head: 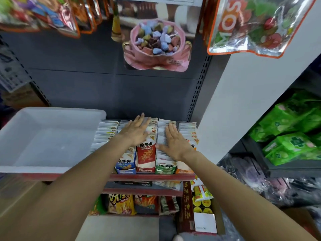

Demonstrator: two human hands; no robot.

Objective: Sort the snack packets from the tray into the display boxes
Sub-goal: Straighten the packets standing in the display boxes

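A white plastic tray (pixel 43 140) sits on the shelf at the left, and I see no packets in it. To its right stand several display boxes packed with upright snack packets: a blue box (pixel 125 164), a red box (pixel 145 159), a green box (pixel 165 166) and an orange box (pixel 184 168). My left hand (pixel 137 131) lies flat with straight fingers on the packet tops of the blue and red rows. With its fingers spread, my right hand (pixel 175 143) presses flat on the green and orange rows.
A red shelf edge (pixel 147 176) runs below the boxes, with chip bags (pixel 121 204) on the lower shelf. Hanging snack bags (pixel 257 25) crowd the top. A white pillar (pixel 243 101) stands at the right, green packs (pixel 295 136) beyond it.
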